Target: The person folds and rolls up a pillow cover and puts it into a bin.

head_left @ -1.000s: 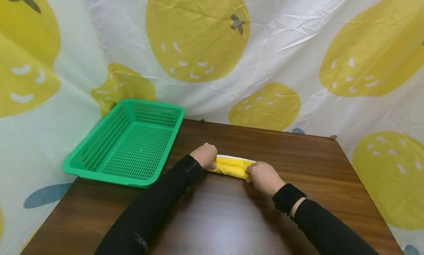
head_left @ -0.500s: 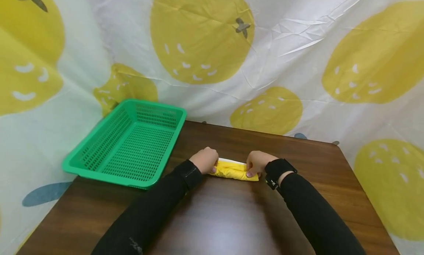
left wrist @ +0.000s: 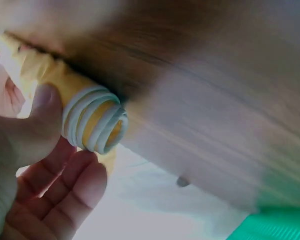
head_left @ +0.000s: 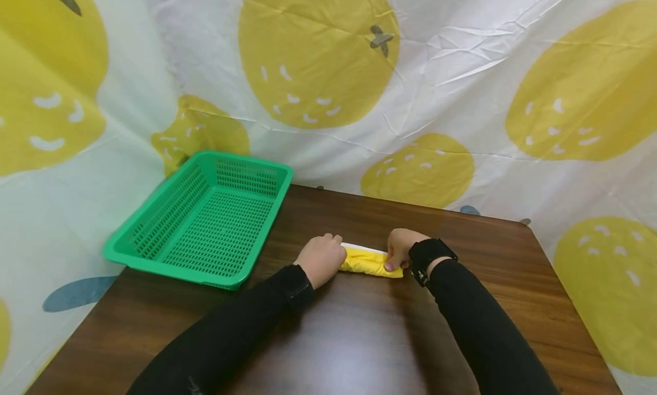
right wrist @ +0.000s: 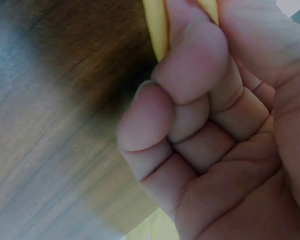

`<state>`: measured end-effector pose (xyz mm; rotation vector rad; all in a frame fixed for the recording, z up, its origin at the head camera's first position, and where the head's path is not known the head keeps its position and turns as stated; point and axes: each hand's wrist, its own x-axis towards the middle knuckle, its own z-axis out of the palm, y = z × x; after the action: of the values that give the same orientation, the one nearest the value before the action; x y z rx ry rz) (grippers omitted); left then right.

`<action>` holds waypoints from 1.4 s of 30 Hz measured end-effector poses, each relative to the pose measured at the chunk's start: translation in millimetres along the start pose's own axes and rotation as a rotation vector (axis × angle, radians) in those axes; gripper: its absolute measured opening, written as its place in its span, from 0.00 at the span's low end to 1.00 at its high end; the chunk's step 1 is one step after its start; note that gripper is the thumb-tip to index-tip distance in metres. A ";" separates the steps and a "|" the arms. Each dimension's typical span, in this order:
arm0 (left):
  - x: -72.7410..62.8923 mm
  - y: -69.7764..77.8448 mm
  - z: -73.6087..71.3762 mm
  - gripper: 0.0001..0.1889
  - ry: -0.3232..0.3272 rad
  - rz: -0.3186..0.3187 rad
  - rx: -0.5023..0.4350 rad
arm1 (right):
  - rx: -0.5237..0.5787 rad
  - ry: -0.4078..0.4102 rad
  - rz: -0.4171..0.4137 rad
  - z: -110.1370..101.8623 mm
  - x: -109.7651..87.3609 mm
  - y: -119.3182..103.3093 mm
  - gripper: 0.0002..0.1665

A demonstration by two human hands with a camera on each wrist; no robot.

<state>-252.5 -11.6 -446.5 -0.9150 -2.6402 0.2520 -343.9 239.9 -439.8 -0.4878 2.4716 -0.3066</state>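
A rolled yellow cloth point(head_left: 366, 263) with a white edge lies crosswise on the brown table, between my two hands. At its left end, my left hand point(head_left: 322, 259) pinches it; the left wrist view shows the thumb on the cloth roll point(left wrist: 65, 82) and fingers curled beneath, with white-trimmed layers spiralling at the end. My right hand point(head_left: 404, 248) grips the other end, thumb on the near side. In the right wrist view, only a narrow strip of the cloth point(right wrist: 157, 27) shows beside the curled fingers point(right wrist: 190, 65); the rest is hidden.
A green plastic basket point(head_left: 267, 229) with slotted walls stands at the table's back left, with nothing in it. Behind the wooden table point(head_left: 487, 258) hangs a white curtain point(head_left: 318, 155) printed with yellow fruit.
My right hand has shifted inward along the roll and turned, so the cloth's right end shows past the thumb. My left hand has moved slightly, its fingers lifting at the far side.
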 end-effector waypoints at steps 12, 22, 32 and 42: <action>9.6 -0.8 7.4 0.10 -0.002 -0.029 -0.004 | 0.051 0.014 0.010 -1.7 -8.2 0.8 0.21; 43.7 -14.3 8.0 0.08 -0.321 -0.114 -0.233 | 0.040 0.016 -0.004 4.0 -5.7 -0.3 0.22; 56.8 -18.0 14.1 0.17 -0.395 -0.148 -0.305 | -0.095 0.236 -0.030 14.3 -21.6 -1.5 0.21; 55.7 -18.0 24.0 0.20 -0.363 -0.156 -0.316 | -0.330 0.602 -0.255 63.3 -66.0 -22.6 0.11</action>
<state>-312.6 7.8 -449.8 -0.8102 -3.1348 -0.0473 -250.1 239.8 -449.3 -0.9717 3.0675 -0.1572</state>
